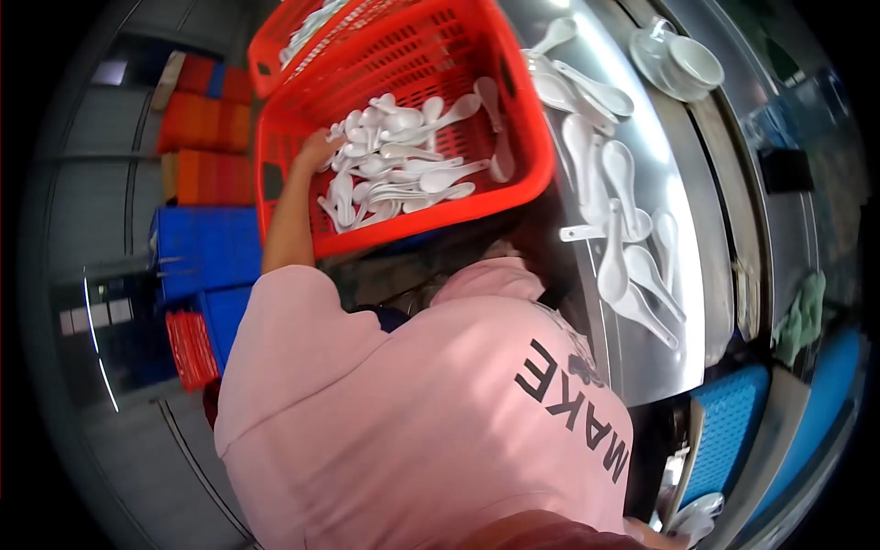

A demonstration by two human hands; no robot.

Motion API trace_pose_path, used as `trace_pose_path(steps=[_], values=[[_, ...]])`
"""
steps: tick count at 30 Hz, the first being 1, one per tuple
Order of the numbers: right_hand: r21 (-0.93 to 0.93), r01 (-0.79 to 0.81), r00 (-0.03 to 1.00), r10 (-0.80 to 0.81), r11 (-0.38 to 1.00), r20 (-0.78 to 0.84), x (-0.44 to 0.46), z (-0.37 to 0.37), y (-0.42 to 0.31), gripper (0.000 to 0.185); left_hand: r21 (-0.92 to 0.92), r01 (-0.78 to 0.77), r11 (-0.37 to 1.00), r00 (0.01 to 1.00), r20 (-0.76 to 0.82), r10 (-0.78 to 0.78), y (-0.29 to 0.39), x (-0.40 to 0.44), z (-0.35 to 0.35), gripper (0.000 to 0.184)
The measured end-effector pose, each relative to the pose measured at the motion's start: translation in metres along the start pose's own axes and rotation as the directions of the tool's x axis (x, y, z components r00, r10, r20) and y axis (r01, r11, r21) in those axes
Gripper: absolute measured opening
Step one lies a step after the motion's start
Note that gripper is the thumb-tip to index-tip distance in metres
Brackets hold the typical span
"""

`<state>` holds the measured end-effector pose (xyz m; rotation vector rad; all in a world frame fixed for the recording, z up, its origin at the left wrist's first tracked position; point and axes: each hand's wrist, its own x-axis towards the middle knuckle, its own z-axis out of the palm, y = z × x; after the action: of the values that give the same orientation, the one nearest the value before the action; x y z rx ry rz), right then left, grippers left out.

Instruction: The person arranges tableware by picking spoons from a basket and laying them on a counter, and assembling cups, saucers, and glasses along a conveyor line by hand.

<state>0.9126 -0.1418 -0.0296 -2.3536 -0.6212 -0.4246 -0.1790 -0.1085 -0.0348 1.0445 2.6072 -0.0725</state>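
Note:
My left hand reaches into a red plastic basket, its curled fingers at the left side of a heap of white soup spoons. The fingertips are partly hidden among the spoons there. Low at the right edge of my pink shirt, part of my right hand shows, closed around pale glossy pieces that look like white spoons. More white spoons lie loosely, some overlapping, on a shiny metal counter to the right of the basket.
A white cup sits with a saucer beyond the counter's far strip. Behind the basket is another red basket holding pale items. Blue crates and orange-red crates stand at left. A green cloth hangs at right, near blue textured trays.

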Motion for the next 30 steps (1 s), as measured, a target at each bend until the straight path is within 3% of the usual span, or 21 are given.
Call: trace_pose_path(steps=[2,5,8,10,12,13,14,15,16,17,18,19,21,23,25,26,27,28,29,30], values=[[0.047,-0.02,0.999,0.018,0.999,0.047,-0.012,-0.004,-0.004,0.026,-0.24,0.104,0.965,0.993,0.071,-0.089,-0.024,-0.028,0.03,0.079],[0.109,-0.06,0.993,0.048,0.992,0.108,-0.025,-0.011,-0.005,0.028,-0.385,0.432,0.816,0.893,0.306,-0.329,0.073,-0.091,-0.001,0.089],[0.192,-0.106,0.984,0.074,0.976,0.163,-0.027,-0.025,0.001,0.031,-0.35,0.356,0.866,0.921,0.289,-0.261,0.084,-0.067,0.007,0.093],[0.277,-0.161,0.973,0.105,0.947,0.205,-0.023,-0.036,0.011,0.033,-0.355,0.403,0.844,0.912,0.237,-0.336,0.097,-0.048,0.011,0.095],[0.415,-0.246,0.953,0.139,0.876,0.271,-0.016,-0.049,0.025,0.034,-0.354,0.41,0.841,0.882,0.391,-0.265,0.079,0.0,0.026,0.098],[0.492,-0.292,0.94,0.149,0.82,0.308,-0.01,-0.054,0.034,0.035,-0.31,0.343,0.887,0.929,0.254,-0.27,0.074,0.018,0.043,0.102],[0.579,-0.344,0.918,0.133,0.739,0.375,-0.007,-0.053,0.041,0.036,-0.323,0.131,0.937,0.988,0.119,-0.098,0.073,0.034,0.06,0.108],[0.644,-0.396,0.895,0.12,0.654,0.429,-0.005,-0.055,0.049,0.037,-0.297,0.11,0.948,0.992,-0.026,-0.123,0.097,0.029,0.06,0.108],[0.693,-0.457,0.86,0.077,0.557,0.504,-0.003,-0.05,0.053,0.038,-0.245,0.274,0.93,0.961,0.088,-0.261,0.123,0.031,0.052,0.11],[0.712,-0.507,0.823,0.025,0.487,0.568,-0.006,-0.042,0.051,0.039,-0.166,0.359,0.918,0.933,0.087,-0.349,0.121,0.063,0.064,0.113],[0.714,-0.544,0.786,-0.029,0.44,0.617,-0.007,-0.031,0.045,0.04,-0.063,0.373,0.926,0.923,0.124,-0.364,0.15,0.06,0.052,0.116],[0.688,-0.585,0.741,-0.061,0.43,0.669,-0.011,-0.012,0.026,0.049,-0.089,0.342,0.936,0.936,0.119,-0.331,0.171,0.053,0.045,0.115],[0.65,-0.631,0.661,-0.145,0.423,0.736,-0.031,0.013,-0.045,0.063,-0.19,0.326,0.926,0.943,-0.004,-0.333,0.184,0.062,0.054,0.112],[0.634,-0.663,0.632,-0.157,0.398,0.759,-0.054,0.043,-0.121,0.063,-0.359,0.233,0.904,0.968,-0.007,-0.252,0.179,0.09,0.07,0.092],[0.592,-0.716,0.54,-0.244,0.37,0.805,-0.073,0.07,-0.195,0.06,-0.402,0.16,0.902,0.987,0.033,-0.16,0.2,0.084,0.062,0.076],[0.572,-0.739,0.512,-0.256,0.356,0.82,-0.083,0.083,-0.23,0.057,-0.353,0.165,0.921,0.986,0.042,-0.161,0.228,0.06,0.052,0.068],[0.567,-0.74,0.483,-0.301,0.362,0.822,-0.091,0.096,-0.262,0.054,-0.215,-0.148,0.965,0.984,-0.129,0.122,0.238,0.043,0.055,0.052],[0.561,-0.741,0.449,-0.35,0.368,0.822,-0.099,0.11,-0.29,0.052,-0.086,-0.243,0.966,0.955,-0.194,0.223,0.226,0.067,0.079,0.049],[0.541,-0.749,0.427,-0.345,0.382,0.836,-0.106,0.128,-0.314,0.049,0.014,-0.258,0.966,0.948,-0.188,0.256,0.26,0.02,0.058,0.044],[0.518,-0.757,0.401,-0.342,0.399,0.85,-0.114,0.143,-0.335,0.047,-0.023,-0.202,0.979,0.966,-0.169,0.195,0.276,0.006,0.055,0.04]])
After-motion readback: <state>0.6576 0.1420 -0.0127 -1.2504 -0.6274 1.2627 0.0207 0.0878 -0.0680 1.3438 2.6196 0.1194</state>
